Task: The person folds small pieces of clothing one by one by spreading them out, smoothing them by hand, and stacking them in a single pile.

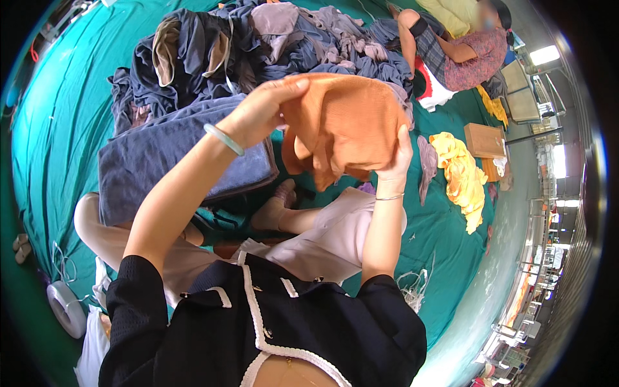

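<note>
An orange cloth (pixel 358 121) hangs bunched in the air before me, held between both hands. My left hand (pixel 263 109) grips its upper left edge, thumb on top. My right hand (pixel 399 157) holds its lower right side, most of the fingers hidden by the cloth. Beneath my left forearm lies a stack of folded blue-grey cloths (pixel 164 155), reaching across to my left knee. Beyond the orange cloth rises a large heap of loose blue-grey and mauve cloths (pixel 319 43).
A green ground sheet (pixel 449 271) spreads under everything. To the right lie a crumpled yellow cloth (pixel 459 174) and a wooden box (pixel 483 140). Another person (pixel 476 63) sits at the upper right. At the lower left are a roll of white strapping (pixel 66 309) and a white plastic bag (pixel 92 348).
</note>
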`<action>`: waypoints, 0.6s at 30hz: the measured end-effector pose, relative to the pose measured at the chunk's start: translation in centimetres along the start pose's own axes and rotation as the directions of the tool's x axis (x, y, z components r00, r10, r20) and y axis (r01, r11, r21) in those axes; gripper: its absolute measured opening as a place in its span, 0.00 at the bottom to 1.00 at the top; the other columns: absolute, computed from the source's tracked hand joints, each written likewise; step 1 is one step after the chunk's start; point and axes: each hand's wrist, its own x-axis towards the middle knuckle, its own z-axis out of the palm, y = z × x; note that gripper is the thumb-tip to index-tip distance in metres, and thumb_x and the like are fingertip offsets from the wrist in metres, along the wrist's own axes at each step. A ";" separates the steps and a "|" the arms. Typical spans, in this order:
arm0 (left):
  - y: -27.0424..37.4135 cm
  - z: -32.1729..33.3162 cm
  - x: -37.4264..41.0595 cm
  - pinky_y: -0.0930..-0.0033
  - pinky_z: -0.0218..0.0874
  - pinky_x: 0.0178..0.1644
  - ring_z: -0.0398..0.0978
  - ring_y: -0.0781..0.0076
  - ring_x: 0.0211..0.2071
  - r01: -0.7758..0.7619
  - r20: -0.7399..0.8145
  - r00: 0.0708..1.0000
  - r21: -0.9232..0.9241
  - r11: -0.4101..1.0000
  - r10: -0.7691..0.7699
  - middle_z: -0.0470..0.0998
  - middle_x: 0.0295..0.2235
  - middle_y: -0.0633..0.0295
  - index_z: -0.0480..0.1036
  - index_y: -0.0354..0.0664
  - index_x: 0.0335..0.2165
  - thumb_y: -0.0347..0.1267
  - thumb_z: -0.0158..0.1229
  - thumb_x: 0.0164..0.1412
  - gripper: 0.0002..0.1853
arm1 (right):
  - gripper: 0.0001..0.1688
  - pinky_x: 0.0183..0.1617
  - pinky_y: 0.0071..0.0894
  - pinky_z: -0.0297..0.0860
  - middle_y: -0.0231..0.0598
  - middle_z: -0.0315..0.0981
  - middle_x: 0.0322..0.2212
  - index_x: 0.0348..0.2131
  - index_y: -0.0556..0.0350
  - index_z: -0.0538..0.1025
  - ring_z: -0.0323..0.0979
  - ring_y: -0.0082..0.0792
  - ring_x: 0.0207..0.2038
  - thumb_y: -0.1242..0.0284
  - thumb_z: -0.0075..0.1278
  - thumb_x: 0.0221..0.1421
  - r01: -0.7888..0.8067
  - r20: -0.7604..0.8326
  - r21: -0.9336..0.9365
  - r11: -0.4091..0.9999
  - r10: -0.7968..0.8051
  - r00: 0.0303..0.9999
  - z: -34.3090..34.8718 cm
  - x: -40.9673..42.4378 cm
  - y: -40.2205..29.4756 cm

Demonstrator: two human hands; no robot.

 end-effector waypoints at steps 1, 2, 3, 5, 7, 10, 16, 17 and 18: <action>0.6 -1.0 0.3 0.68 0.64 0.45 0.73 0.75 0.40 0.005 0.024 1.000 -0.045 0.999 -0.004 0.75 0.39 0.63 0.67 0.39 0.46 0.38 0.46 0.62 0.18 | 0.34 0.57 0.43 0.59 0.43 0.59 0.54 0.55 0.58 0.59 0.61 0.41 0.54 0.64 0.50 0.53 0.036 -0.069 0.006 0.999 -0.036 0.997 -0.1 0.2 -0.3; 0.9 -1.7 0.6 0.68 0.63 0.46 0.73 0.75 0.40 -0.039 -0.071 0.997 -0.015 0.999 0.037 0.75 0.38 0.63 0.68 0.39 0.45 0.38 0.46 0.62 0.17 | 0.33 0.58 0.42 0.58 0.44 0.57 0.55 0.55 0.60 0.59 0.60 0.41 0.55 0.71 0.48 0.51 0.078 -0.068 0.030 0.997 -0.076 0.995 -0.3 0.5 -0.5; 1.3 -2.0 0.6 0.67 0.63 0.46 0.72 0.75 0.40 -0.077 -0.164 0.983 0.019 0.997 0.079 0.74 0.38 0.64 0.69 0.40 0.43 0.38 0.47 0.62 0.16 | 0.34 0.58 0.40 0.59 0.44 0.58 0.54 0.56 0.61 0.58 0.61 0.40 0.54 0.73 0.47 0.50 0.098 -0.063 -0.025 0.995 -0.100 0.993 -0.3 0.7 -0.7; 2.1 -2.6 0.4 0.74 0.59 0.41 0.70 0.80 0.35 -0.068 -0.268 0.959 0.091 0.994 0.090 0.74 0.33 0.68 0.71 0.44 0.38 0.41 0.51 0.60 0.14 | 0.35 0.57 0.36 0.59 0.44 0.60 0.53 0.56 0.62 0.57 0.62 0.38 0.53 0.77 0.47 0.48 0.139 -0.048 -0.134 0.981 -0.147 0.988 -0.2 1.0 -1.1; 2.7 -2.5 0.2 0.74 0.58 0.41 0.69 0.80 0.34 -0.076 -0.283 0.955 0.050 0.996 0.087 0.73 0.32 0.68 0.72 0.45 0.37 0.42 0.52 0.59 0.14 | 0.39 0.57 0.33 0.59 0.44 0.61 0.52 0.58 0.62 0.53 0.62 0.37 0.53 0.77 0.46 0.47 0.140 0.012 -0.225 0.964 -0.141 0.990 0.2 1.3 -1.7; 3.5 -3.5 -0.3 0.74 0.57 0.42 0.68 0.81 0.35 -0.064 -0.244 0.962 0.220 0.973 0.118 0.72 0.31 0.69 0.73 0.44 0.35 0.40 0.55 0.57 0.13 | 0.38 0.56 0.35 0.60 0.45 0.64 0.47 0.59 0.62 0.52 0.65 0.36 0.51 0.74 0.44 0.50 0.204 -0.007 -0.298 0.932 -0.216 0.976 -0.1 1.5 -2.4; 4.8 -5.0 -0.2 0.76 0.56 0.45 0.66 0.82 0.41 -0.248 0.030 0.968 0.267 0.931 0.249 0.73 0.39 0.65 0.60 0.41 0.54 0.32 0.57 0.55 0.28 | 0.31 0.54 0.35 0.62 0.46 0.66 0.45 0.57 0.62 0.56 0.67 0.35 0.46 0.74 0.41 0.53 0.341 -0.030 -0.363 0.867 -0.377 0.926 0.6 1.8 -3.2; 4.8 -5.3 -0.1 0.77 0.56 0.45 0.67 0.82 0.40 -0.289 0.012 0.952 0.372 0.882 0.306 0.73 0.39 0.65 0.60 0.41 0.54 0.31 0.56 0.55 0.28 | 0.30 0.54 0.35 0.62 0.45 0.65 0.46 0.56 0.62 0.57 0.67 0.35 0.46 0.74 0.41 0.53 0.357 -0.030 -0.385 0.851 -0.398 0.917 0.7 1.7 -3.5; 4.9 -5.6 -0.1 0.77 0.56 0.44 0.67 0.82 0.40 -0.320 -0.004 0.931 0.475 0.820 0.365 0.73 0.38 0.64 0.60 0.41 0.54 0.30 0.56 0.55 0.28 | 0.25 0.54 0.33 0.62 0.44 0.64 0.47 0.53 0.65 0.61 0.67 0.33 0.46 0.77 0.39 0.55 0.418 -0.045 -0.409 0.811 -0.476 0.879 1.6 1.9 -3.5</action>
